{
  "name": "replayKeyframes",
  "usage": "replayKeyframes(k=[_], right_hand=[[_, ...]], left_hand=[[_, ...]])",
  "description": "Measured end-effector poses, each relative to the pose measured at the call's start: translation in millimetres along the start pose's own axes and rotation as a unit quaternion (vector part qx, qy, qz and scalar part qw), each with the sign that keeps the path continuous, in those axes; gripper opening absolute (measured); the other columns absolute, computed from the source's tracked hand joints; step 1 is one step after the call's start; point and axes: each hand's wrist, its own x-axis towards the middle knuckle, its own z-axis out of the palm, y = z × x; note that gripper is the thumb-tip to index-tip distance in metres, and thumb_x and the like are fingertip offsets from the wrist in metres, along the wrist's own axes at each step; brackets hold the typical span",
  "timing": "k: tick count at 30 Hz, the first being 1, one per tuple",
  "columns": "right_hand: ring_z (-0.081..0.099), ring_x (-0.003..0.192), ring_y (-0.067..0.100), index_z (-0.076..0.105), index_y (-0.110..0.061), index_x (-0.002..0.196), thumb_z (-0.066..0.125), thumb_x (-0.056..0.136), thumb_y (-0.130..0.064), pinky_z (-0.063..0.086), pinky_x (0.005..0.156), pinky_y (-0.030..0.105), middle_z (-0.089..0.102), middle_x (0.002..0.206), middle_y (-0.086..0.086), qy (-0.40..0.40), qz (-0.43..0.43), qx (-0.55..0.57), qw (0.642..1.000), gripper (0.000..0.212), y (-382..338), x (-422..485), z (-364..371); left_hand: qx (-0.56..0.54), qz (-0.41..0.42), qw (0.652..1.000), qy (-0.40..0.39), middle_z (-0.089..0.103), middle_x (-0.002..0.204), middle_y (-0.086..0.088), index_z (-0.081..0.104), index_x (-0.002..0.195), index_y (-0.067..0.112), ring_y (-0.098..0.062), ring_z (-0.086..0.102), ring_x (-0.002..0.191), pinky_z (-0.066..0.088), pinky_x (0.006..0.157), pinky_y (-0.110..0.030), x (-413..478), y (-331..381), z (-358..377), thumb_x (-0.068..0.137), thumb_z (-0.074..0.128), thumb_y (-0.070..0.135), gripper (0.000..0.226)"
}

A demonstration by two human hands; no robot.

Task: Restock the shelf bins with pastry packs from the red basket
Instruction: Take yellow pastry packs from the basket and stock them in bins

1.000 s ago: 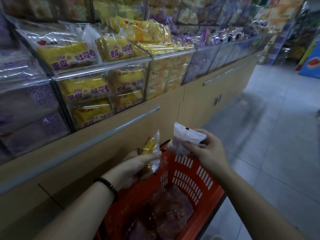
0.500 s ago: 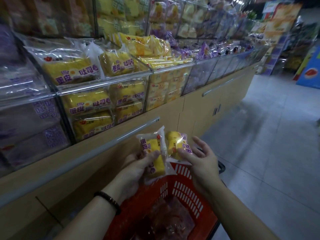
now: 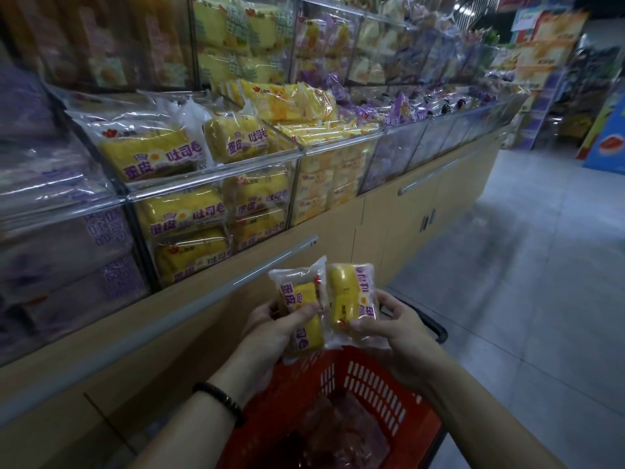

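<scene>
The left hand (image 3: 270,328) grips a yellow pastry pack (image 3: 301,309), thumb curled across its front and fingers behind it. The right hand (image 3: 399,333) grips a second yellow pack (image 3: 351,299), thumb on the lower front edge and fingers wrapped behind. Both packs stand upright, side by side and touching, above the far rim of the red basket (image 3: 372,377). A black beaded bracelet (image 3: 220,399) sits on the left wrist. Inside the basket lie further packs (image 3: 338,431), dim and reddish; their type cannot be told. Beyond the hands, a wooden cabinet (image 3: 389,225) carries a row of clear shelf bins. The nearest bin (image 3: 216,179) holds stacked yellow packs with the same print. The bin to its left (image 3: 57,211) holds purple-printed packs. Bins farther along the row hold pale yellow and purple packs.
</scene>
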Motion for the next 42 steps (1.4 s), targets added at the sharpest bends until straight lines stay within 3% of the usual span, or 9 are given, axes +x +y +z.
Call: replayKeyframes(k=[3,7,13,16,20,26,29,33,42], right_hand=[[0.078,0.09,0.035,0.057,0.0,0.128,0.072,0.075,0.007,0.063,0.07,0.042,0.079,0.103,0.019,-0.009,-0.003,-0.015,1.0,0.055,-8,-6,5],[0.077,0.096,0.037,0.058,0.003,0.126,0.077,0.076,-0.004,0.063,0.081,0.047,0.076,0.114,0.025,-0.005,-0.037,0.018,0.999,0.053,-16,-14,13],[0.074,0.072,0.025,0.065,-0.001,0.108,0.078,0.082,-0.013,0.061,0.057,0.034,0.075,0.094,0.02,0.002,-0.1,0.061,0.993,0.031,-24,-32,38],[0.067,0.056,0.016,0.066,-0.009,0.098,0.065,0.096,-0.031,0.055,0.052,0.031,0.071,0.075,0.007,0.002,-0.088,0.121,0.989,0.022,-25,-44,48],[0.068,0.053,0.017,0.066,-0.004,0.107,0.067,0.089,-0.017,0.055,0.047,0.028,0.072,0.078,0.012,-0.025,-0.117,0.107,0.987,0.022,-35,-65,58],[0.074,0.085,0.047,0.068,-0.007,0.119,0.084,0.063,0.003,0.066,0.064,0.04,0.073,0.102,0.034,-0.007,-0.242,-0.063,0.968,0.059,-82,-90,76],[0.077,0.089,0.042,0.074,-0.013,0.114,0.09,0.061,-0.007,0.066,0.069,0.044,0.078,0.1,0.022,-0.037,-0.316,-0.168,0.933,0.055,-113,-105,99],[0.077,0.084,0.018,0.072,-0.011,0.112,0.087,0.073,-0.012,0.059,0.067,0.025,0.08,0.098,0.006,-0.052,-0.389,-0.285,0.875,0.041,-153,-103,125],[0.079,0.089,0.023,0.075,-0.01,0.105,0.087,0.081,-0.01,0.064,0.074,0.035,0.08,0.096,0.003,0.003,-0.39,-0.239,0.889,0.027,-193,-37,165]], left_hand=[[-0.007,0.01,1.0,0.004,0.082,0.102,-0.003,0.075,0.115,0.017,-0.024,0.079,0.095,0.062,0.091,-0.047,-1,5,0,0.066,0.089,0.039,0.055],[-0.016,0.032,0.999,0.039,0.081,0.089,-0.004,0.075,0.108,0.012,-0.011,0.077,0.072,0.057,0.053,-0.021,-3,9,-4,0.084,0.084,0.017,0.027],[-0.084,0.079,0.993,0.021,0.075,0.121,-0.015,0.072,0.127,0.029,-0.038,0.074,0.107,0.062,0.089,-0.058,-29,22,-4,0.093,0.077,0.018,0.037],[-0.149,0.048,0.988,-0.005,0.074,0.124,-0.019,0.069,0.134,0.023,-0.043,0.072,0.112,0.061,0.092,-0.057,-49,35,4,0.096,0.07,0.029,0.038],[-0.142,0.07,0.987,0.003,0.076,0.12,-0.018,0.073,0.126,0.016,-0.04,0.075,0.106,0.062,0.087,-0.055,-72,58,5,0.088,0.079,0.018,0.038],[0.042,0.221,0.969,0.105,0.082,0.094,0.001,0.082,0.103,0.024,-0.024,0.078,0.091,0.058,0.068,-0.025,-109,117,-22,0.08,0.088,0.017,0.025],[0.133,0.285,0.942,0.113,0.082,0.093,0.002,0.077,0.107,0.026,-0.019,0.079,0.086,0.063,0.068,-0.03,-124,157,-37,0.081,0.089,0.02,0.029],[0.215,0.354,0.895,0.167,0.077,0.089,0.009,0.075,0.096,0.029,-0.005,0.074,0.074,0.06,0.059,-0.026,-129,211,-57,0.083,0.088,0.03,0.018],[0.398,0.321,0.814,0.275,0.074,0.091,0.009,0.067,0.1,0.025,-0.016,0.073,0.083,0.061,0.069,-0.04,-72,275,-110,0.092,0.077,0.043,0.022]])
